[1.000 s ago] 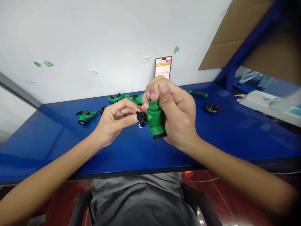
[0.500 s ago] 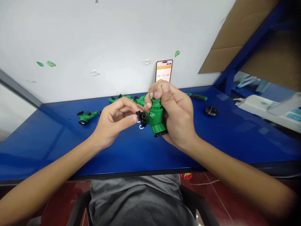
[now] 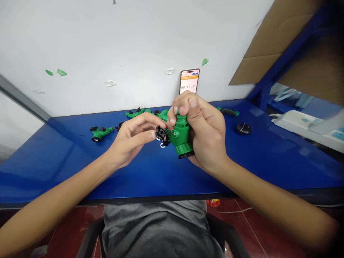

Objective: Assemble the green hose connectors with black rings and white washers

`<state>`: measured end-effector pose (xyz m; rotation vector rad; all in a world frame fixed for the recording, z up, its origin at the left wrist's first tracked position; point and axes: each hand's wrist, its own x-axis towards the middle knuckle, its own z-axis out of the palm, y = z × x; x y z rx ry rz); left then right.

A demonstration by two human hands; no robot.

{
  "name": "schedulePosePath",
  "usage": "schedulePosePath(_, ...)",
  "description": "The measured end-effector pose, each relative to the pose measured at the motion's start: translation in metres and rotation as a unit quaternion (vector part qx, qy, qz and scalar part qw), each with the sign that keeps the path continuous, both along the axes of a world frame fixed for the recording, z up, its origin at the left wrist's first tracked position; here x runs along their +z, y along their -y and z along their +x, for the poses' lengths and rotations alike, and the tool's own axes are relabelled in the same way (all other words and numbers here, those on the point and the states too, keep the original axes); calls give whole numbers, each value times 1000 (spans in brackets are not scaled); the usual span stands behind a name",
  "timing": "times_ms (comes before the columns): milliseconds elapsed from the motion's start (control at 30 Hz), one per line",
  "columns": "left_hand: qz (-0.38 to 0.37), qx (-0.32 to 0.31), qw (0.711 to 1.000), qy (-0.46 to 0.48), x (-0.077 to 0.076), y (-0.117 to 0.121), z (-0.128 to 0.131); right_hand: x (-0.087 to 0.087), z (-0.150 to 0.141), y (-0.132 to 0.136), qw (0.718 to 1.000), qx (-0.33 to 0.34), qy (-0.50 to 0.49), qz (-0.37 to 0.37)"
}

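Observation:
My right hand (image 3: 208, 130) is wrapped round a green plastic hose fitting (image 3: 181, 134), which stands nearly upright with a black ring at its lower end. Between thumb and fingers of my left hand (image 3: 130, 138) is a black ribbed knob (image 3: 161, 133). It sits against the fitting's left side; whether it is joined there I cannot tell. Below and behind the knob, small white rings (image 3: 162, 145) lie on the blue table. My right palm and fingers hide the fitting's right side.
Another green fitting (image 3: 100, 134) lies at left on the blue table (image 3: 129, 182); more green parts (image 3: 137, 112) lie along the wall. A phone (image 3: 189, 80) showing a timer leans there. A green-handled tool (image 3: 228, 111), a black mouse-like object (image 3: 243, 128) and a white power strip (image 3: 303, 125) are at right.
The black knob has turned so its round ribbed face now points toward me. Both hands and the fitting appear slightly further right, along with the whole view.

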<state>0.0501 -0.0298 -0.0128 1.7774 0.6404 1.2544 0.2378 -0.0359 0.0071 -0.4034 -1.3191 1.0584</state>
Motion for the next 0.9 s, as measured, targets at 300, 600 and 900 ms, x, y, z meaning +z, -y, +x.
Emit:
schedulePosePath(300,117,87,989,-33,10,11,4,0,1,-10,997,47,-14,-62)
schedulePosePath(600,188,119,973,-63,11,21,6,-3,-3,-14,996,64,-10,-61)
schedulePosePath(900,206,146,964,-78,13,23,8,-3,-6,-7,997,55,-20,-40)
